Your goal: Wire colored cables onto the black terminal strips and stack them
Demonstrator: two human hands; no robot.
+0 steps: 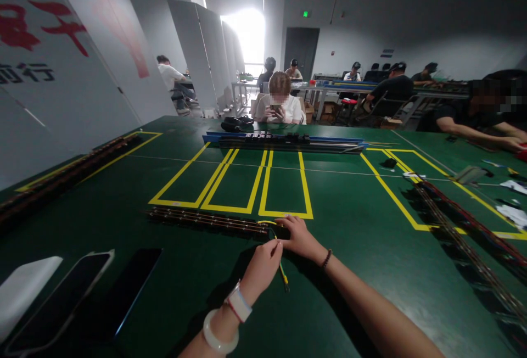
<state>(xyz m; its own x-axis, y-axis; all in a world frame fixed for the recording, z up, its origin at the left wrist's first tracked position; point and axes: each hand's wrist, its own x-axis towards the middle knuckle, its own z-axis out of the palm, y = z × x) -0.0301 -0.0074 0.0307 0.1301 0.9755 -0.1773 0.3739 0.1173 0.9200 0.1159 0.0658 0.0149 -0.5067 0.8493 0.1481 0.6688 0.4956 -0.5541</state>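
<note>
A long, narrow strip of copper-coloured rods (206, 221) lies across the green table, its right end at my hands. My left hand (261, 270) is closed, thumb and fingertips pinched on a thin yellow-green wire (282, 273) beside that end. The wire hangs down past the fingertips, with a yellow sleeve and a small metal tip at its lower end. My right hand (300, 240) curls around the dark right end of the strip, thumb nearer me and fingers on the far side. Part of the yellow wire shows under those fingers; the exact contact is hidden.
Three phones or flat devices (138, 286) lie at left. Similar strips rest at far left (74, 174) and right (465, 237). Yellow tape outlines (255, 182) mark the table (358, 292). Behind them stands a blue rail (288, 141). A person (284, 100) sits opposite; another reaches in at right.
</note>
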